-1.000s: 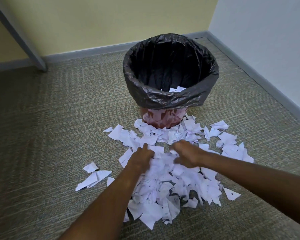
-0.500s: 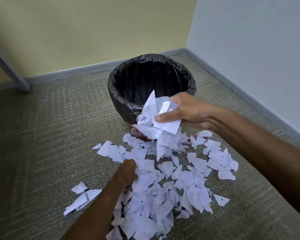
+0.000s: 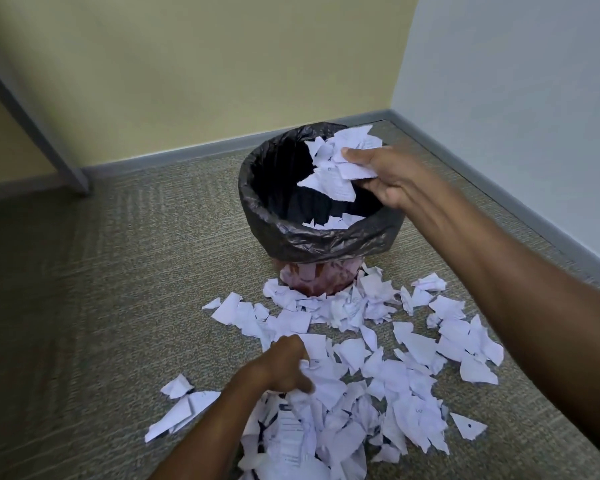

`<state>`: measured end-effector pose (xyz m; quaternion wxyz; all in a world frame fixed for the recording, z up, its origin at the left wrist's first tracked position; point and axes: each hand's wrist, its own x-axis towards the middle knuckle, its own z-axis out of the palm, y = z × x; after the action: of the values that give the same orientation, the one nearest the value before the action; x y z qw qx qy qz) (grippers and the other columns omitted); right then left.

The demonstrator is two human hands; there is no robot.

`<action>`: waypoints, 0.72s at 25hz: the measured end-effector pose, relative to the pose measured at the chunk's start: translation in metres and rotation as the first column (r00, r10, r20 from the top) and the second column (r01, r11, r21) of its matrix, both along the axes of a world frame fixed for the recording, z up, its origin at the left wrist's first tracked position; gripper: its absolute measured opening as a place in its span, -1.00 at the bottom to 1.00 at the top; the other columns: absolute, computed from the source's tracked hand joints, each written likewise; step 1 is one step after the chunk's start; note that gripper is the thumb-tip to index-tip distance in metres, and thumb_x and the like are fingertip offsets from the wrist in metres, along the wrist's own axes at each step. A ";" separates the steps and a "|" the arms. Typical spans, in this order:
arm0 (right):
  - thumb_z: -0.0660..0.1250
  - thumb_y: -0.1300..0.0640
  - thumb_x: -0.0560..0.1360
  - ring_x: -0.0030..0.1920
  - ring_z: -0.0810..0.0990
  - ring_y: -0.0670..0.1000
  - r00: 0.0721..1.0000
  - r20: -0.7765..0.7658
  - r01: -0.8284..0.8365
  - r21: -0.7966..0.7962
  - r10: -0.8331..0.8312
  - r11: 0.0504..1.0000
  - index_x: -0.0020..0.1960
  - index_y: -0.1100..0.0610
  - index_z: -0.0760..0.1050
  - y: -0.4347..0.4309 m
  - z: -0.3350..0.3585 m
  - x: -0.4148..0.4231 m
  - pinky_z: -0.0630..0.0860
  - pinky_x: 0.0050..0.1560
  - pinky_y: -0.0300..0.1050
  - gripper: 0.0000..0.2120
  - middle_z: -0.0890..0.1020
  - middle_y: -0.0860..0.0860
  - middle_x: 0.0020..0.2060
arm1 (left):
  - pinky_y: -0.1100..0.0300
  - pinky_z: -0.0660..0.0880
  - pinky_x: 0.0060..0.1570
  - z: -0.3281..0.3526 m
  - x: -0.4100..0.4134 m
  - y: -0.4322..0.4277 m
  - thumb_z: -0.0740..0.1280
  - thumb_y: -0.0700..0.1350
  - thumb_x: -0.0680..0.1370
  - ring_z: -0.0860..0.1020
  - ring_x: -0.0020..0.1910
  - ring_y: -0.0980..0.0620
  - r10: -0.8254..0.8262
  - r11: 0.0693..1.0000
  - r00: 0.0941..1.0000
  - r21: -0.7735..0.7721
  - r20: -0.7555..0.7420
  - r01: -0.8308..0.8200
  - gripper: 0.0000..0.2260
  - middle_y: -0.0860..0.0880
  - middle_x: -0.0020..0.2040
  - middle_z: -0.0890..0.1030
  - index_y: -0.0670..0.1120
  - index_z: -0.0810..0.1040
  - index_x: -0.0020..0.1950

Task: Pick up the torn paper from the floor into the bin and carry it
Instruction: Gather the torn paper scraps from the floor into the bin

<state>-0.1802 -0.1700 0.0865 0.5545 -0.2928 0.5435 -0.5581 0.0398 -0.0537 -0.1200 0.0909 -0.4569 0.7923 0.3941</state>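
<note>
A red bin (image 3: 312, 282) lined with a black bag (image 3: 267, 216) stands on the carpet near the room's corner. A few white scraps (image 3: 336, 221) lie inside it. My right hand (image 3: 388, 178) is over the bin's mouth, shut on a bunch of torn paper (image 3: 340, 161). A wide heap of torn paper (image 3: 371, 382) covers the floor in front of the bin. My left hand (image 3: 284, 365) rests low on that heap, its fingers closed around scraps of torn paper.
A yellow wall and a pale wall (image 3: 516, 81) meet behind the bin, with grey skirting (image 3: 499, 188) along both. A grey slanted leg (image 3: 32, 123) reaches the floor at far left. A few loose scraps (image 3: 181, 407) lie left of the heap.
My right hand has lifted a bunch of paper off the heap and carried it up over the bin's mouth. My left hand has stayed on the heap.
</note>
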 end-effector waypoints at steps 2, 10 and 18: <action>0.41 0.28 0.47 0.00 0.68 0.17 0.999 -0.023 -0.027 0.064 0.028 0.998 0.21 0.31 0.47 -0.001 -0.004 0.002 0.66 -0.21 0.11 -0.67 0.63 0.20 0.14 | 0.19 0.32 -0.22 0.005 0.000 -0.003 0.55 -0.01 0.32 0.41 -0.21 0.06 -0.008 1.000 0.999 -0.023 -0.049 0.007 -0.65 -0.03 -0.19 0.40 -0.08 0.40 -0.18; 0.16 0.26 0.60 -0.05 0.68 0.27 0.990 -0.116 -0.071 0.133 0.086 0.989 0.15 0.31 0.43 0.017 0.005 -0.011 0.66 -0.16 0.08 -0.82 0.56 0.32 0.10 | 0.21 0.23 -0.48 0.106 -0.013 -0.019 0.53 -0.11 0.37 0.35 -0.45 -0.06 0.087 0.988 0.955 0.151 -0.285 -0.044 -0.67 -0.27 -0.37 0.52 -0.38 0.55 -0.19; 0.30 0.12 0.53 -0.44 0.49 -0.07 0.884 -0.202 -0.438 -0.047 0.421 0.898 -0.14 0.14 0.56 0.080 0.027 -0.040 0.44 -0.48 -0.25 -0.87 0.55 0.00 -0.37 | 0.17 0.64 -0.07 0.237 0.006 -0.077 0.49 -0.25 0.29 0.69 -0.21 -0.05 0.440 0.898 0.603 0.303 -0.665 -0.320 -0.81 -0.20 -0.18 0.71 -0.29 0.65 -0.15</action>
<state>-0.2205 -0.0899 0.1138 0.5970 -0.4817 0.4884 -0.4159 0.0461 -0.1306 0.1175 -0.2778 -0.4152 0.6149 0.6102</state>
